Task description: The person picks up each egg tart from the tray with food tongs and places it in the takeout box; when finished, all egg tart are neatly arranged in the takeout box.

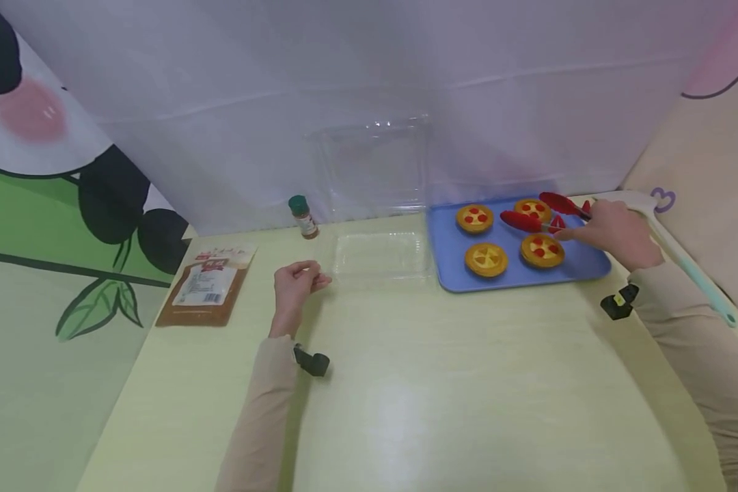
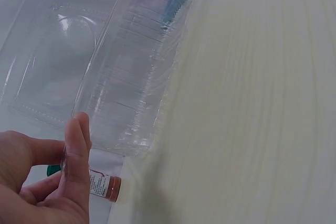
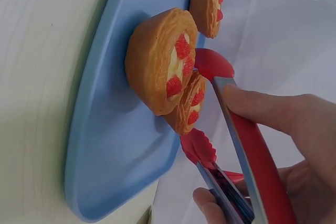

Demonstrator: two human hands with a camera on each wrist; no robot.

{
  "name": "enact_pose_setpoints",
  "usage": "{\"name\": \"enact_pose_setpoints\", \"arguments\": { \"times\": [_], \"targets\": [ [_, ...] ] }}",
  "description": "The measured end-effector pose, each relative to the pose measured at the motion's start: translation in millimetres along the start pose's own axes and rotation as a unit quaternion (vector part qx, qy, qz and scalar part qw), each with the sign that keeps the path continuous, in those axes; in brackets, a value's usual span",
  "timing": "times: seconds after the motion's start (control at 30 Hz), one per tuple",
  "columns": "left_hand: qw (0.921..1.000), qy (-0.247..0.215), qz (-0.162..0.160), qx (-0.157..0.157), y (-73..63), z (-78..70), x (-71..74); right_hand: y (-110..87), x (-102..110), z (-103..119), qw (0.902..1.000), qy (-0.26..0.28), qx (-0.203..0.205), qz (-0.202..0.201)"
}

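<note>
My right hand holds red-tipped tongs over a blue tray. The tongs' two red heads are spread on either side of a back right tart with red berries. Nearer the front lies another berry tart, large in the right wrist view. On the tray's left are a third berry tart and a plain yellow-topped tart. My left hand is loosely curled by the left edge of a clear plastic box with its lid raised; no held thing shows in it.
A green-capped bottle stands behind my left hand. At the left lies a brown packet with a white label. A long white and teal utensil lies right of the tray, under my right arm. A cloth wall closes off the back.
</note>
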State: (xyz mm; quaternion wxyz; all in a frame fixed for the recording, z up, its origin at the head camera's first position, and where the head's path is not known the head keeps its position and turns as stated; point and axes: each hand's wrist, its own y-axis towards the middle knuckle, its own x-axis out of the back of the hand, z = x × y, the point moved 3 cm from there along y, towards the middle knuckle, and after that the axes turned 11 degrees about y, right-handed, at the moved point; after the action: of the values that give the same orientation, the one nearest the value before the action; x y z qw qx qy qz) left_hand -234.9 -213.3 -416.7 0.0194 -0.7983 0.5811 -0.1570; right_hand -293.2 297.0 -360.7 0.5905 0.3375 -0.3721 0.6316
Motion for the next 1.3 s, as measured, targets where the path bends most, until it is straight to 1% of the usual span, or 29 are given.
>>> {"name": "enact_pose_setpoints", "arguments": {
  "times": [0.13, 0.3, 0.53, 0.77, 0.9, 1.03, 1.2, 1.3],
  "targets": [
    [1.0000, 0.002, -0.002, -0.002, -1.0, 0.0, 1.0, 3.6, -4, -1, 1.0000, -0.005, -0.004, -0.003],
    [1.0000, 0.003, 0.000, -0.003, 0.0, 1.4, 0.5, 3.6, -7, -2, 0.9999, 0.007, -0.004, -0.014],
    [1.0000, 0.002, 0.003, -0.005, -1.7, 1.3, -1.4, -3.7, -4, -2, 0.9997, 0.004, -0.003, -0.024],
    [1.0000, 0.004, -0.004, -0.006, -0.2, -0.2, -4.0, -9.7, -1, -8, 0.9992, 0.024, 0.001, -0.032],
    [0.9999, 0.001, -0.004, -0.016, 1.5, -0.6, -3.7, -15.3, 0, -9, 0.9979, 0.035, 0.003, -0.054],
    [0.9998, 0.009, -0.006, -0.016, 2.1, -1.2, -4.4, -24.5, 1, -8, 0.9960, 0.036, 0.022, -0.078],
    [0.9999, 0.014, -0.006, -0.007, 1.5, -1.1, -6.6, -40.6, 6, -2, 0.9948, 0.050, 0.036, -0.082],
    [0.9999, 0.012, -0.007, -0.010, 0.0, -1.4, -6.4, -48.0, 7, 2, 0.9944, 0.061, 0.036, -0.078]
  ]
}}
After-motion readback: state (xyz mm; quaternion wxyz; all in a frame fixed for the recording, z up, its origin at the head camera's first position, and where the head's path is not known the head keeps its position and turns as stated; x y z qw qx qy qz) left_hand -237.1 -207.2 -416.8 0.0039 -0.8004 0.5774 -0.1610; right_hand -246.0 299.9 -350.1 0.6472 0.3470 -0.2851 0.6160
